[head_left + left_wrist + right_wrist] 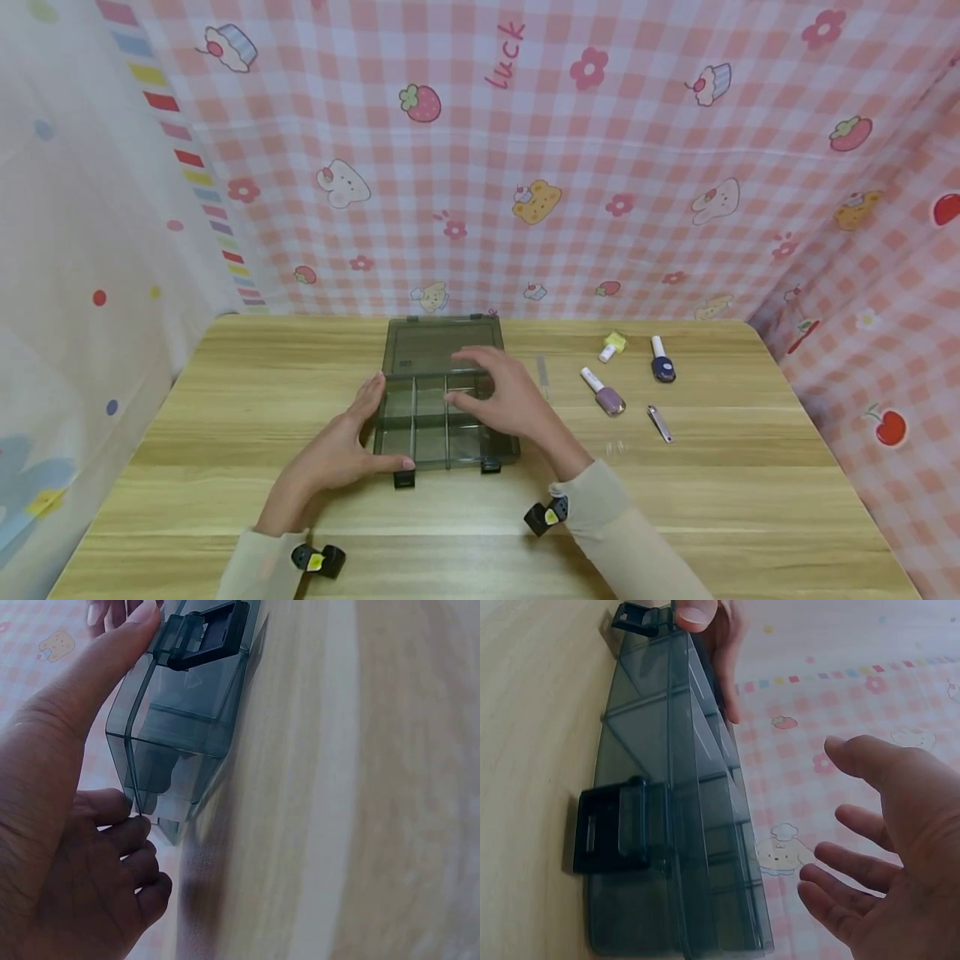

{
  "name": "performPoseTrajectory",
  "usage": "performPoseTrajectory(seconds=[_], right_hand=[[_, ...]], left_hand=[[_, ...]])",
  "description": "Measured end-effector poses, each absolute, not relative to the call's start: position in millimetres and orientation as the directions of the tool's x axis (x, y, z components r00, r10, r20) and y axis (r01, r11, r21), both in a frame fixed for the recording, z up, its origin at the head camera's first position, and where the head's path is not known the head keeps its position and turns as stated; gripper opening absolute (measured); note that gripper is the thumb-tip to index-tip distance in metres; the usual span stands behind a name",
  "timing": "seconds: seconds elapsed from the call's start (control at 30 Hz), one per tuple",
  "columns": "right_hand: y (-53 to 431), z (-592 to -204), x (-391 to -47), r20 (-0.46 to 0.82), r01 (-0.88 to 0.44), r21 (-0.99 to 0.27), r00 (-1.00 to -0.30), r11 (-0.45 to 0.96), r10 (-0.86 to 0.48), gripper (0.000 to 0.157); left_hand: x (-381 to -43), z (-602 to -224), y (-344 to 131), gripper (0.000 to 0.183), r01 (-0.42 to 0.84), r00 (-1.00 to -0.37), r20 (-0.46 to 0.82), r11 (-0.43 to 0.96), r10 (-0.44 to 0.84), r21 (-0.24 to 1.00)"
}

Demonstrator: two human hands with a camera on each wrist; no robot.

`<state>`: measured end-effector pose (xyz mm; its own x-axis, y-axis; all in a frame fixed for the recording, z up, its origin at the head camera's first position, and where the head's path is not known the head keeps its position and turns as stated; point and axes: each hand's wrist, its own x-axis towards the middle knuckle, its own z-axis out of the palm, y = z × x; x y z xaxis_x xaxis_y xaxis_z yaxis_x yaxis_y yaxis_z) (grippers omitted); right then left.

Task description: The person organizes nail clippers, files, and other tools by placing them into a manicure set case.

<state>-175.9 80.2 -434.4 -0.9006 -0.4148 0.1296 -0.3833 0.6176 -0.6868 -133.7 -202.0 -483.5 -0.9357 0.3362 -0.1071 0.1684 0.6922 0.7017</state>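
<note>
A dark translucent compartment box [431, 450] lies on the table with its lid [442, 343] swung back toward the curtain. Inside, dividers split it into several compartments. My left hand [337, 450] grips the box at its left end, thumb on the front rim by one black latch [210, 636] and fingers along the side. Over the box's right part hovers my right hand [513, 396], fingers spread and loosely bent, holding nothing. The right wrist view shows this hand [907, 847] apart from the box wall. Both front latches hang unfastened.
Right of the box lie a purple nail polish bottle [611, 401], a dark blue one [663, 368], a yellow one [617, 341] and a nail clipper [660, 423]. A clear strip [542, 375] and small clear pieces [615, 447] lie nearer the box. A checked curtain [480, 250] stands behind.
</note>
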Motion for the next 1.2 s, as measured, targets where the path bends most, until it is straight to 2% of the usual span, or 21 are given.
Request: performPoseTrajectory(seconds=[0.27, 0.5, 1.2], right_hand=[[99, -433, -168, 0.16, -0.406, -0.655, -0.899, 0.637, -0.408, 0.08], [122, -433, -165, 0.229, -0.429, -0.614, -0.9, 0.663, -0.37, 0.091], [183, -433, -163, 0.265, -0.332, -0.575, -0.94, 0.748, -0.214, 0.098]], left_hand=[[-133, -483, -201, 0.136, 0.164, -0.936, -0.109, 0.689, 0.334, 0.706], [-134, -482, -201, 0.136, 0.177, -0.933, -0.11, 0.702, 0.343, 0.69], [-133, -484, -203, 0.136, 0.175, -0.933, -0.107, 0.693, 0.343, 0.699]])
